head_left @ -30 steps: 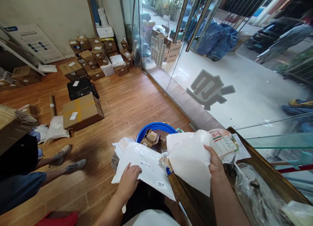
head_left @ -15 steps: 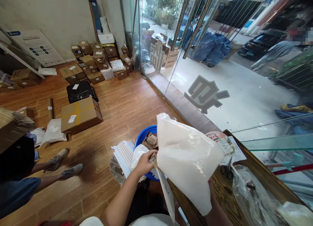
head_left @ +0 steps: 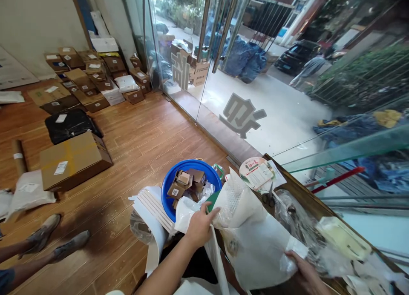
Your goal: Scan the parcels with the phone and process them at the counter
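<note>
A large white mailing bag (head_left: 265, 244) lies slanted across my front, its upper flap folded open to show a bubble-wrap lining (head_left: 231, 197). At the bag's left side, my left hand (head_left: 200, 227) is closed on its edge, thumb uppermost, though some of the fingers are hidden. A green flat piece (head_left: 212, 200) shows just behind those fingertips; whether I touch it is unclear. My right hand (head_left: 305, 269) pinches the bag's lower right edge. Beneath my left hand, a white sheet (head_left: 214, 248) hangs down.
A blue tub (head_left: 165, 193) holding small cartons stands ahead of my left hand. On the wooden table (head_left: 289, 188) are scissors (head_left: 268, 198), a round printed fan (head_left: 252, 171) and clear plastic. Parcels (head_left: 76, 158) and another person's shoes (head_left: 68, 246) are at left, beside a glass door (head_left: 179, 52).
My view has turned right. The bag has come down and tilted, its flap now folded open. My right hand has moved out to the right, and more of the blue tub shows.
</note>
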Demonstrator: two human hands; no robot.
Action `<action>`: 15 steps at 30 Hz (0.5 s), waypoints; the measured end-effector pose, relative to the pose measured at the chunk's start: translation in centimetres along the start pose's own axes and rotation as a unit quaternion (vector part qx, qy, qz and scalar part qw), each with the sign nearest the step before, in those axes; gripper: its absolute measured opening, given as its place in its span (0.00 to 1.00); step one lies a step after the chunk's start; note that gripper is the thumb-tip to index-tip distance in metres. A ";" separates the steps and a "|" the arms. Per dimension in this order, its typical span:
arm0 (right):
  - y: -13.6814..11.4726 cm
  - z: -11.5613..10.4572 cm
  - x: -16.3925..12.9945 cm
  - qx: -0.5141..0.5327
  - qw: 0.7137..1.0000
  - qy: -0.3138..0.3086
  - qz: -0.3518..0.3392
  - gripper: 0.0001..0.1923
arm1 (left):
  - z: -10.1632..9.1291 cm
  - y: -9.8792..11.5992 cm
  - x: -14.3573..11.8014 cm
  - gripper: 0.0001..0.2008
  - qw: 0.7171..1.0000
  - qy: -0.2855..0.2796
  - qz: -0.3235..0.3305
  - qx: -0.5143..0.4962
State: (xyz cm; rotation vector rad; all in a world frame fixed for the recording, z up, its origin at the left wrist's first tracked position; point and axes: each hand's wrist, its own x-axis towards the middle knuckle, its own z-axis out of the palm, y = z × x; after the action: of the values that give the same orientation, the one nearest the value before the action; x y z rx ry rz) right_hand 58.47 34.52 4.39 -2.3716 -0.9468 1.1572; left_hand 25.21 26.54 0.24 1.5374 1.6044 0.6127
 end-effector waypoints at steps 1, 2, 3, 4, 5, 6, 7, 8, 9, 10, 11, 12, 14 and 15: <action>0.2 0.1 0.1 -0.009 1.000 0.027 0.003 0.15 | -0.1 -0.3 0.0 0.39 1.000 -0.005 -0.018 -0.003; 0.2 0.5 -0.1 -0.019 0.998 0.061 -0.013 0.19 | -0.3 -0.5 0.1 0.39 0.999 -0.014 -0.031 -0.009; 0.0 1.2 -0.5 -0.031 0.993 0.096 -0.059 0.23 | -0.4 -0.7 0.2 0.39 0.999 -0.024 -0.037 -0.016; -0.2 2.1 -1.3 -0.046 0.983 0.121 -0.132 0.26 | -0.5 -0.8 0.4 0.40 0.998 -0.034 -0.038 -0.023; -0.4 3.4 -2.3 -0.068 0.960 0.137 -0.236 0.30 | -0.6 -0.8 0.5 0.40 0.998 -0.041 -0.041 -0.026; -0.5 4.8 -3.5 -0.099 0.919 0.119 -0.363 0.32 | -0.7 -0.7 0.7 0.39 0.998 -0.044 -0.045 -0.025; -0.5 6.4 -4.7 -0.137 0.877 0.070 -0.455 0.36 | -0.6 -0.4 0.9 0.37 0.997 -0.043 -0.053 -0.021; -0.2 8.0 -5.8 -0.183 0.841 0.016 -0.508 0.43 | -0.5 -0.1 1.1 0.34 0.997 -0.040 -0.063 -0.017; 0.2 9.5 -6.8 -0.233 0.819 -0.029 -0.524 0.49 | -0.4 0.2 1.3 0.32 0.996 -0.038 -0.074 -0.012; 0.9 10.9 -7.4 -0.255 0.807 -0.035 -0.532 0.53 | -0.1 0.6 1.5 0.30 0.996 -0.036 -0.086 -0.008; 1.8 12.0 -7.6 -0.261 0.803 -0.032 -0.535 0.52 | 0.2 1.0 1.7 0.29 0.995 -0.033 -0.097 -0.006; 2.7 12.9 -7.5 -0.254 0.807 -0.027 -0.532 0.50 | 0.5 1.4 1.9 0.28 0.994 -0.032 -0.105 -0.004; 4.6 13.9 -6.4 -0.222 0.827 -0.011 -0.517 0.48 | 1.2 2.1 2.0 0.23 0.994 -0.038 -0.103 -0.008; 5.4 14.1 -5.8 -0.208 0.838 -0.009 -0.504 0.49 | 1.6 2.3 2.1 0.20 0.995 -0.046 -0.091 -0.014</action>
State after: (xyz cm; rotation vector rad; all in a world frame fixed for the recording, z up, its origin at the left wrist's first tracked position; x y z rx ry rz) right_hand 46.98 26.79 -3.94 -1.5988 -2.2317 0.5521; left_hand 28.00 28.57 0.80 1.3615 1.6355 0.4557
